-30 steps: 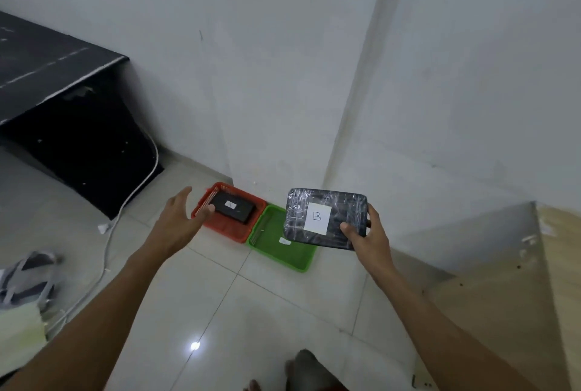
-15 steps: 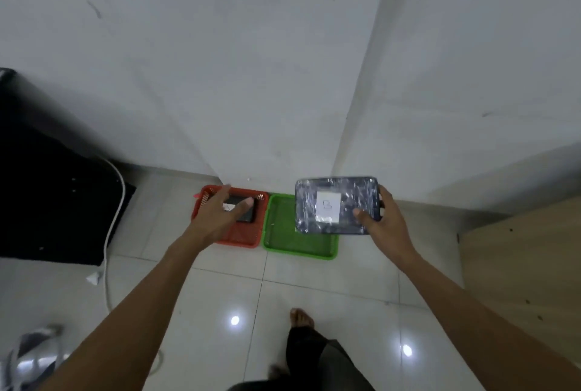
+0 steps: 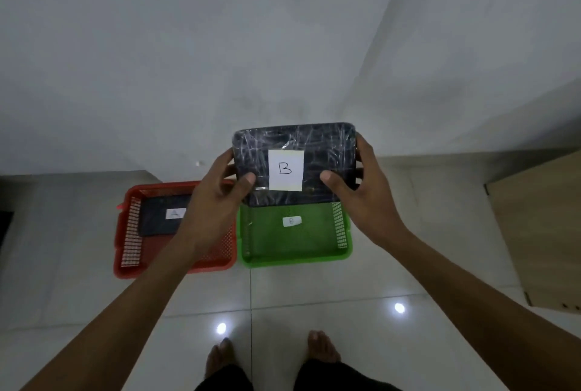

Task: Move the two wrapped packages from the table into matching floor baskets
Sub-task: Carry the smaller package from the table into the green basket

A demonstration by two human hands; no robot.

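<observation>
A dark plastic-wrapped package with a white label "B" (image 3: 317, 145) is held in the air over the far edge of the green basket (image 3: 314, 257). My left hand (image 3: 217, 202) grips its left side and my right hand (image 3: 361, 198) grips its right side. The green basket sits on the floor and has a small "B" tag (image 3: 291, 221) on its bottom. To its left stands the red basket (image 3: 132, 233), holding a dark package with an "A" label (image 3: 157, 217); my left forearm covers part of that package.
Both baskets stand against a white wall (image 3: 220, 60) on a glossy tiled floor (image 3: 314, 302). A wooden furniture panel (image 3: 540, 233) stands at the right. My bare feet (image 3: 320, 346) are at the bottom centre, just behind the baskets.
My left hand left the red basket and took hold of the B package's left side. The view came closer, straight over the baskets; the package now hangs over the green one.
</observation>
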